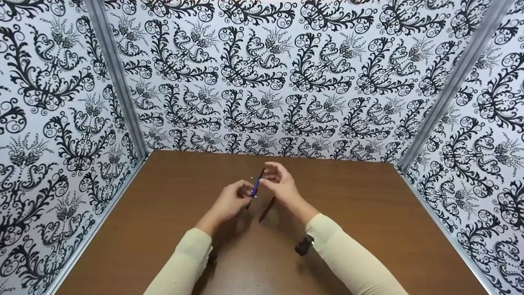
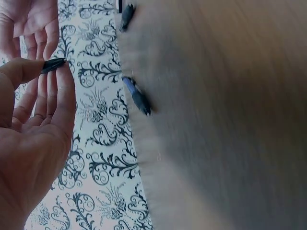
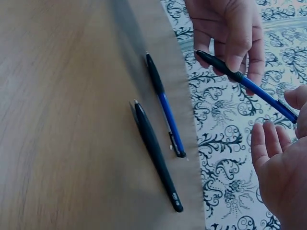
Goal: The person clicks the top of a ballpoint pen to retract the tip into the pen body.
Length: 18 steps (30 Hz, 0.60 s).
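Blue-and-black ballpoint pen (image 3: 261,91) up in the air, between the two hands above the counter (image 3: 72,120)! Left hand (image 3: 235,33) has the grip, thumb and fingers pinched on the black front section. Right hand (image 3: 288,167) is at the clip end, fingers parted and loose; whether it touches, I can't tell. Below, a second blue pen (image 3: 169,115) lies near a slim black pen (image 3: 156,158), points the same way. Pale sleeves (image 1: 348,254) behind, scroll-patterned wall (image 1: 254,82) beyond.
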Tool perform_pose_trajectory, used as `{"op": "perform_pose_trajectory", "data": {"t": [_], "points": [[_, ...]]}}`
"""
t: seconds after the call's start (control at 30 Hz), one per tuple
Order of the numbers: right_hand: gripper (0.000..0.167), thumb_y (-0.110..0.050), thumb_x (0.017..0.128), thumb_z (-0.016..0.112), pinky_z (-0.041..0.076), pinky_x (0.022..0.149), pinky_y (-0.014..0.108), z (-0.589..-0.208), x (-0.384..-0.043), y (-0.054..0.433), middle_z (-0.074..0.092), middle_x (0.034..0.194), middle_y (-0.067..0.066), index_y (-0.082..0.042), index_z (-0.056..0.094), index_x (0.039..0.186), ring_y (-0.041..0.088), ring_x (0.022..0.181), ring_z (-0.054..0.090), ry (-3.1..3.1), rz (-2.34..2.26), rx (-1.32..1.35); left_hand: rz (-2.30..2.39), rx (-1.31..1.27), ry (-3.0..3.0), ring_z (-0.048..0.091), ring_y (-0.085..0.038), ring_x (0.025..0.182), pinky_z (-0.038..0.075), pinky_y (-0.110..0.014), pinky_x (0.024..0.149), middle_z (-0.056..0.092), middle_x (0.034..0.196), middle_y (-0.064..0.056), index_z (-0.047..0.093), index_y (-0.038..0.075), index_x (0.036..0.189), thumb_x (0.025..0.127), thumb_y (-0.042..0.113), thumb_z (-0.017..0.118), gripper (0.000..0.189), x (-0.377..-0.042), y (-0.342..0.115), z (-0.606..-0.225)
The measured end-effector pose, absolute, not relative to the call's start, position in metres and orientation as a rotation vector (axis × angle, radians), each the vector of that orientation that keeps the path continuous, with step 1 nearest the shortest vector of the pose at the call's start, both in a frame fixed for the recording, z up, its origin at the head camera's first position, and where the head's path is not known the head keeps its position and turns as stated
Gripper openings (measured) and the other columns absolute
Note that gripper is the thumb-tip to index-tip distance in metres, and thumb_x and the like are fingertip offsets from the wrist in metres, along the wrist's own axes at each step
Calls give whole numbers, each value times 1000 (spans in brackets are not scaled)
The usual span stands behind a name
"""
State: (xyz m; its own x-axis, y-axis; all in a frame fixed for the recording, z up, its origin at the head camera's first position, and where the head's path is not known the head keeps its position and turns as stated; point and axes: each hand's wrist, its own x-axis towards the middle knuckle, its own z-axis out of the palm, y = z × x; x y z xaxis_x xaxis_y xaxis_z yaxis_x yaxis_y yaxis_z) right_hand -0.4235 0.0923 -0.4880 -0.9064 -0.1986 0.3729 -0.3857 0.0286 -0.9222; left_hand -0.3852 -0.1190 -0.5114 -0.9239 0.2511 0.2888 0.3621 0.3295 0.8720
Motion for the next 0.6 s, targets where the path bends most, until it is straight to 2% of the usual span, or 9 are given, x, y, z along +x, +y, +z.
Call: {"op": "perform_pose_trajectory", "data": {"t": [0.27, 0.6], "points": [[56, 9, 93, 80, 60, 95, 33, -485, -420, 107, 68, 123, 22, 7, 59, 145, 40, 113, 71, -2113, 1976, 668, -1733, -625, -2452, 67, -19, 92, 57, -31, 77, 71, 103, -9, 72, 2, 124, 94, -10, 70, 32, -383, -104, -513], [54, 10, 94, 79, 60, 96, 33, -479, -412, 118, 70, 121, 20, 5, 61, 144, 32, 110, 71, -2107, 2001, 650, -1866, -672, -2357, 65, -19, 93, 57, -28, 79, 70, 103, -10, 71, -1, 122, 92, -10, 70, 31, -381, -87, -509]]}}
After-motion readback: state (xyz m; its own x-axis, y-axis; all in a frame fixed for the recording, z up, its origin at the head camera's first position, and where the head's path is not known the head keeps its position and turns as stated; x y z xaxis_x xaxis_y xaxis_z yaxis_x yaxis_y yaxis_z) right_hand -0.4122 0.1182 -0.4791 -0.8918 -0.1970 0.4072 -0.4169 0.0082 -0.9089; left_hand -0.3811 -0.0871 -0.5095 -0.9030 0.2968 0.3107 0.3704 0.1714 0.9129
